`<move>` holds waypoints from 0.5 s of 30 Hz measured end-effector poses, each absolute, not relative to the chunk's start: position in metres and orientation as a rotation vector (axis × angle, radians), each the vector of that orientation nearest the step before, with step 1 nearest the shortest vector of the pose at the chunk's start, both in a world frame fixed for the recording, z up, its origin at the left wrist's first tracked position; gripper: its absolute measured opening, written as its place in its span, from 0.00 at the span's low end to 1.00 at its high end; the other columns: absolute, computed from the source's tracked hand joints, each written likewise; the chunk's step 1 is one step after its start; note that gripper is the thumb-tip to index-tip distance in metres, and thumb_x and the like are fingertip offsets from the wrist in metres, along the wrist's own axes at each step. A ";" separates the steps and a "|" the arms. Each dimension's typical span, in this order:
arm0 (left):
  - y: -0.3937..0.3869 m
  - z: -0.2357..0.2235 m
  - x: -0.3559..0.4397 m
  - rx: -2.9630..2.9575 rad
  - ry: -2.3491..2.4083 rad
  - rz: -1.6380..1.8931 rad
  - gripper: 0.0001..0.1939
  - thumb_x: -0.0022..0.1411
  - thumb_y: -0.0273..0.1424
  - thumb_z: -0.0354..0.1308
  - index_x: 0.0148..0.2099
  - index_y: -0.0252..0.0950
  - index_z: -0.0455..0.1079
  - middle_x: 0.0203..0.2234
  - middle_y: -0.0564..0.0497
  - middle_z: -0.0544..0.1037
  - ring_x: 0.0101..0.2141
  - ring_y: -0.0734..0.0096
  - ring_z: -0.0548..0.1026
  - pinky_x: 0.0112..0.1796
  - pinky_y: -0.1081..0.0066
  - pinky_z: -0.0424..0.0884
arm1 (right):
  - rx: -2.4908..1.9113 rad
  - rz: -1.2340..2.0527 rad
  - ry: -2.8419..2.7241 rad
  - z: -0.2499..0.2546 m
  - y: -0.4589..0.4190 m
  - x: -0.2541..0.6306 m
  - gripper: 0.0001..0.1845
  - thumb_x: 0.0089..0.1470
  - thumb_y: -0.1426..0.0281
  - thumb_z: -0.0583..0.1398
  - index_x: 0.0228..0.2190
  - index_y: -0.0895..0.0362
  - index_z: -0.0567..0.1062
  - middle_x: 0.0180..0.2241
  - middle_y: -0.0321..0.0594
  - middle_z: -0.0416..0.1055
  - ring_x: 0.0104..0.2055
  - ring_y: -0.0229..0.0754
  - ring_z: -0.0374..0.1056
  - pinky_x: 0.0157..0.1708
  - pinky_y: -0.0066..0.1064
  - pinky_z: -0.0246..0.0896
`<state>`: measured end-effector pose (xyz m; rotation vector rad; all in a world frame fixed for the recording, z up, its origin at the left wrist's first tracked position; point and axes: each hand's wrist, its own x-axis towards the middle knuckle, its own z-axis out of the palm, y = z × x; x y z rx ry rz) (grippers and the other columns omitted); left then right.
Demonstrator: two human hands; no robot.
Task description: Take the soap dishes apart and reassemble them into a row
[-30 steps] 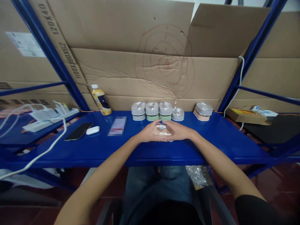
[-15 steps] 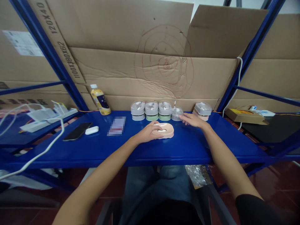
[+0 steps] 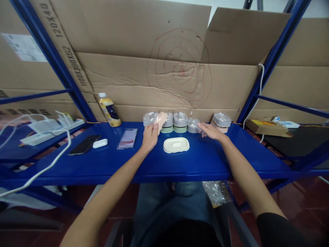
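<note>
My left hand (image 3: 150,136) grips a pink oval lid (image 3: 161,120), tilted up on its edge in front of the row of boxes. On the table below lies a cream oval tray (image 3: 176,145) with a raised middle. The fingers of my right hand (image 3: 211,131) are closed at the right edge of a clear plastic cover (image 3: 193,126), which sits at the row's right end. Several boxes with clear domed tops stand at the back: a grey box (image 3: 150,118), partly hidden by my hand and the lid, and green-based boxes (image 3: 180,120).
A pink-based box (image 3: 221,120) stands apart at the back right. To the left are a yellow drink bottle (image 3: 110,110), a blurred-screen phone (image 3: 128,138), a white earphone case (image 3: 100,143) and a dark phone (image 3: 84,145). Cardboard (image 3: 115,72) walls the back.
My left hand has lifted the pink lid off the cream tray and carried it left and back, turning it on edge. My right hand has stayed at the clear cover.
</note>
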<state>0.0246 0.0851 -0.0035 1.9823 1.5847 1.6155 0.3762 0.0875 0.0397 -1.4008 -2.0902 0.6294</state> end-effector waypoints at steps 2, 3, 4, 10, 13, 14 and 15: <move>0.081 -0.003 0.027 2.122 1.508 1.501 0.26 0.73 0.49 0.46 0.38 0.35 0.76 0.43 0.39 0.77 0.52 0.49 0.75 0.57 0.50 0.70 | -1.376 0.603 -2.078 0.039 0.087 0.375 0.33 0.66 0.39 0.47 0.39 0.54 0.73 0.39 0.44 0.79 0.31 0.43 0.76 0.39 0.37 0.71; 0.078 -0.003 0.029 2.202 1.436 1.442 0.25 0.73 0.48 0.47 0.40 0.35 0.76 0.46 0.39 0.76 0.53 0.50 0.74 0.58 0.51 0.70 | -1.364 0.585 -2.065 0.039 0.087 0.374 0.33 0.66 0.39 0.47 0.41 0.54 0.74 0.39 0.44 0.79 0.32 0.44 0.76 0.40 0.38 0.71; 0.074 -0.002 0.032 2.276 1.356 1.378 0.23 0.72 0.48 0.49 0.41 0.35 0.77 0.49 0.40 0.75 0.55 0.51 0.74 0.59 0.52 0.69 | -1.349 0.567 -2.053 0.039 0.086 0.373 0.33 0.66 0.40 0.48 0.44 0.54 0.75 0.40 0.44 0.79 0.32 0.45 0.76 0.41 0.40 0.72; 0.055 -0.004 0.044 2.464 1.058 0.928 0.19 0.67 0.49 0.58 0.46 0.40 0.77 0.56 0.43 0.70 0.57 0.51 0.74 0.56 0.55 0.74 | -1.175 0.402 -2.076 0.036 0.086 0.366 0.34 0.64 0.46 0.57 0.62 0.54 0.69 0.51 0.48 0.79 0.46 0.52 0.77 0.52 0.48 0.71; 0.055 -0.007 0.047 2.485 1.025 0.872 0.21 0.63 0.50 0.62 0.49 0.40 0.75 0.55 0.43 0.72 0.57 0.50 0.74 0.59 0.53 0.70 | -1.061 0.372 -2.162 0.031 0.086 0.358 0.38 0.57 0.49 0.66 0.62 0.54 0.70 0.54 0.49 0.77 0.48 0.53 0.76 0.51 0.48 0.72; 0.056 -0.008 0.047 2.469 1.042 0.884 0.24 0.61 0.51 0.65 0.51 0.40 0.74 0.55 0.43 0.72 0.57 0.48 0.74 0.60 0.51 0.70 | -1.017 0.381 -2.195 0.029 0.085 0.354 0.39 0.55 0.50 0.68 0.62 0.54 0.71 0.53 0.48 0.77 0.47 0.52 0.76 0.49 0.47 0.73; 0.057 -0.010 0.048 2.434 1.071 0.909 0.29 0.58 0.52 0.68 0.55 0.40 0.72 0.55 0.42 0.73 0.57 0.47 0.74 0.60 0.49 0.70 | -0.974 0.392 -2.230 0.027 0.084 0.350 0.39 0.53 0.51 0.69 0.61 0.53 0.72 0.52 0.48 0.78 0.46 0.52 0.76 0.47 0.46 0.74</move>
